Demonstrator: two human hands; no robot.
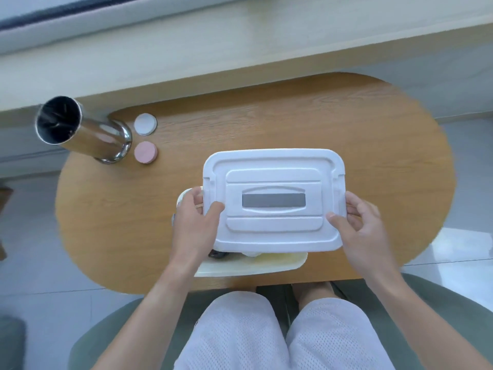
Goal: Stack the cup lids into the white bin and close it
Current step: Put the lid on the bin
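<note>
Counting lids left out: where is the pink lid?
Head view: the pink lid lies far left on the table, beside the steel cup, just nearer than the white lid.

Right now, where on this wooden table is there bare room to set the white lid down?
Bare wood lies right of the white bin lid, out to the table's rounded end, and behind it. The left rear is crowded: steel cup, white cap, pink cap.
</note>
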